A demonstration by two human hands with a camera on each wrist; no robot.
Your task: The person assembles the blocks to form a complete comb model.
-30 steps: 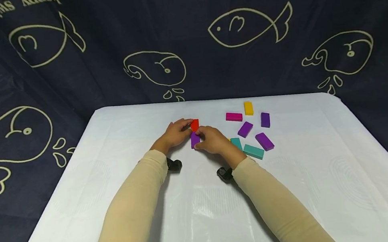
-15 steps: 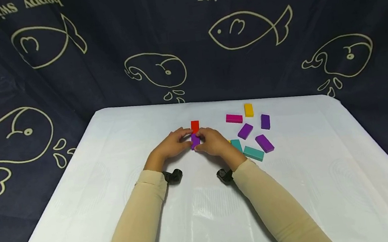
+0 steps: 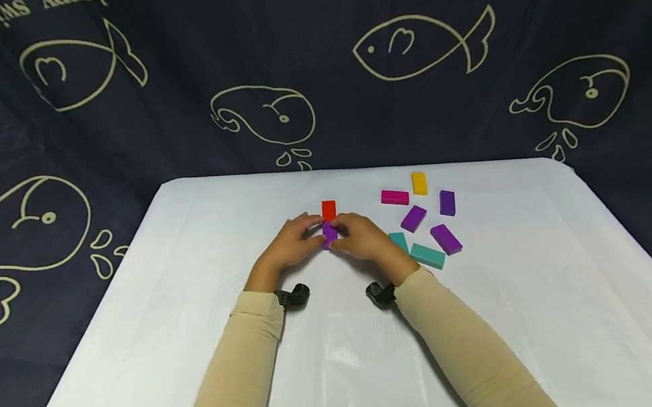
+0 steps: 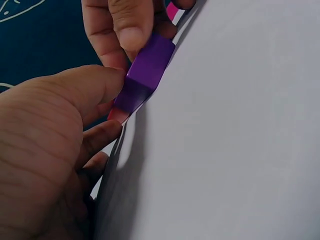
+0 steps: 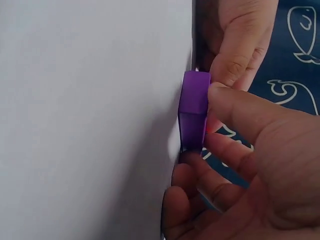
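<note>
Left hand (image 3: 290,243) opposite right hand (image 3: 363,237)

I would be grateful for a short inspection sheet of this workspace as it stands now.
Surface: white tabletop, with pale reflections between the forearms.
Job's things: held purple block between the hands; red block just beyond it, contact unclear.
Clutter: to the right, a yellow block, a magenta block, three loose purple blocks and two teal blocks, one partly hidden by the right arm.
Grip: left hand and right hand hold the purple block from opposite sides.
Cables: nothing seen.
Surroundings: dark cloth behind the table, with fish and whale drawings and upside-down "happy swimming" lettering.
</note>
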